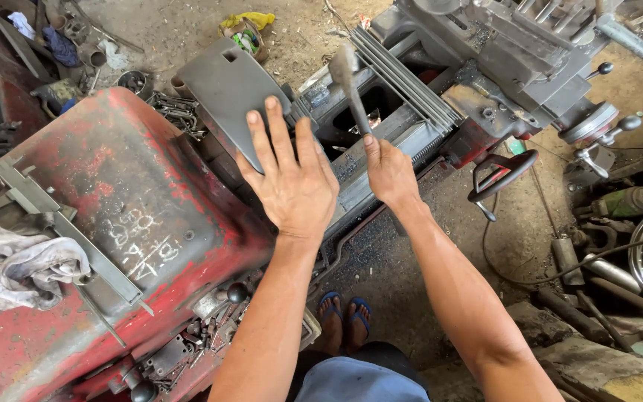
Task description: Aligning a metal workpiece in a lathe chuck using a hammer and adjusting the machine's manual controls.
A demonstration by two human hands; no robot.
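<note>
Closest to the lens, a fold of pale blue cloth (355,381) at the person's waist is filling the bottom edge, and beneath it two feet in blue flip-flop sandals (344,309) are standing on the dark, gritty workshop floor (388,260) between the machine and some debris. From there both bare forearms are reaching forward and up. The left hand (292,175) is spreading flat, fingers apart and gripping nothing, its fingertips pressing on the lower edge of a flat grey metal cover plate (225,89) with a small square notch near its top; the plate is leaning tilted against the machine, so the open palm appears to be steadying it. The right hand (388,170) is closing around the dark handle of a metal hammer (351,82), whose blurred grey head is lifting above the grey lathe bed (403,112); the blur suggests the tool is swinging, and the raised grip is keeping the head over the dark opening in the bed beside the plate. To the left, the worn red-painted headstock housing (113,201), marked with chalk, is carrying a long steel caliper (61,231) and a crumpled white rag (27,268), both lying within easy reach. On the right, the grey carriage with handwheels (560,82) is sitting further along the bed, and a black curved handle (504,173) is jutting out near the floor.
</note>
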